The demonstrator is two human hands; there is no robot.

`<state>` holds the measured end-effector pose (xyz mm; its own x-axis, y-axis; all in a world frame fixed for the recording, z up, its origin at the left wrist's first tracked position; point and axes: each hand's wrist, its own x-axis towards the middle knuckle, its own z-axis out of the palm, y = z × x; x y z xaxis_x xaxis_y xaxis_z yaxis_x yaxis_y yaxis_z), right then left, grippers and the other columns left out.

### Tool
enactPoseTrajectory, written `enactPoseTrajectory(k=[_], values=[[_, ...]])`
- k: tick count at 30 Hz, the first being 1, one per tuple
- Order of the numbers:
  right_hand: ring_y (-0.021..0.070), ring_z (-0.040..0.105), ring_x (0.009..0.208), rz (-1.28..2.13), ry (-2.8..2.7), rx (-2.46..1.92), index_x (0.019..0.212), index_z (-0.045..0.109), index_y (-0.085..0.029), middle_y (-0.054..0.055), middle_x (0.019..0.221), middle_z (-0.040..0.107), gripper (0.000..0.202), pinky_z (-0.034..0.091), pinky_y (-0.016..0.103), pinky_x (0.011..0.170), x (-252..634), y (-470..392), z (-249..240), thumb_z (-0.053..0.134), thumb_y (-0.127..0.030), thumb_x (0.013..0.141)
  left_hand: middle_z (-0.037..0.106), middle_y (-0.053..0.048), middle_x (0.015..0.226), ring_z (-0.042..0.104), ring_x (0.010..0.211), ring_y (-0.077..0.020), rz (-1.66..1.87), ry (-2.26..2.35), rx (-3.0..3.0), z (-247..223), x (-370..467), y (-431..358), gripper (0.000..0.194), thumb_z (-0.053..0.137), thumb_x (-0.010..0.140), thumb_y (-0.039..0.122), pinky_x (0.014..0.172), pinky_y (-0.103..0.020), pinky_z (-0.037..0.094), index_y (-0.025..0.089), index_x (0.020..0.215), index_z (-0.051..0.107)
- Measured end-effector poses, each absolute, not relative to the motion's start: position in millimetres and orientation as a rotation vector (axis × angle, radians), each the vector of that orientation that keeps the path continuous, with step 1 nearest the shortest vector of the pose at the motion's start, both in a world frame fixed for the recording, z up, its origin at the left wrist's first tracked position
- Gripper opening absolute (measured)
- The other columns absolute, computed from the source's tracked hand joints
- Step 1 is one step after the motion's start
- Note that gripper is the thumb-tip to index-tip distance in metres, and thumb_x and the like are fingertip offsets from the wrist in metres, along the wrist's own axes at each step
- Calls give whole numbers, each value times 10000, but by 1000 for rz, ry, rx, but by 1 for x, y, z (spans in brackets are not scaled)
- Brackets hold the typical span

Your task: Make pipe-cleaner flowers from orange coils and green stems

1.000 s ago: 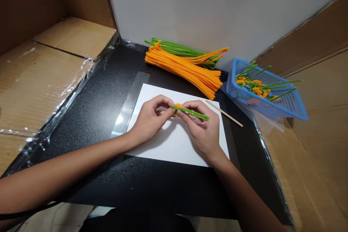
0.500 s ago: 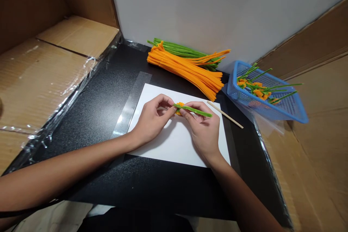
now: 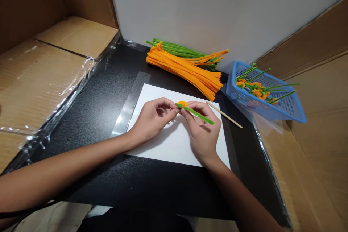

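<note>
An orange fuzzy flower head [image 3: 182, 104] with a green fuzzy stem [image 3: 201, 116] is held between both hands above a white sheet [image 3: 168, 148]. My left hand [image 3: 156, 117] pinches the stem's left end just beside the flower. On the other side, my right hand [image 3: 202, 127] pinches the green stem near the flower between thumb and fingers. The stem's free end points right and down, across the right fingers. The underside of the flower is hidden by the fingertips.
Behind the sheet lie a bundle of orange stems [image 3: 185, 70] and a bundle of green stems [image 3: 179, 49]. A thin wooden stick [image 3: 228, 117] rests at the sheet's right edge. At the right, a blue basket [image 3: 293, 112] holds several orange flowers with green stems.
The stem's free end has swung downward, and the flower has turned so that more of its orange top shows above the green. Both hands still hold it.
</note>
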<state>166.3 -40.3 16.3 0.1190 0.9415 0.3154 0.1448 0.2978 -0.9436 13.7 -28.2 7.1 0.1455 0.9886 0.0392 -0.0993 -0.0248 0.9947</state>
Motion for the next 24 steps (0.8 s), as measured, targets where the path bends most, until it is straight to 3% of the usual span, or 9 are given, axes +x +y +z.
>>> enactPoseTrajectory(k=[5,10,24], values=[[179,755,822,912,-1180,-1123,875,693,-188,18,858,738,113,640,294,746,158,-46,18,785,-217,815,700,-28,849,641,726,-113,1335,1049,1492,7,13,-33,63,725,846,192,683,-242,529,149,879,693],[188,760,861,919,-1110,-1119,876,691,-171,38,881,734,121,642,290,760,152,-51,20,781,-207,804,680,-24,840,614,705,-103,1452,1033,1793,7,12,-39,49,704,865,142,673,-242,520,145,897,668],[211,730,906,993,-1179,-1160,909,703,-202,41,943,734,206,614,400,909,158,-46,18,813,-337,799,711,-41,922,655,810,-145,1310,1090,1396,12,10,-30,117,698,893,290,648,-232,518,176,906,723]])
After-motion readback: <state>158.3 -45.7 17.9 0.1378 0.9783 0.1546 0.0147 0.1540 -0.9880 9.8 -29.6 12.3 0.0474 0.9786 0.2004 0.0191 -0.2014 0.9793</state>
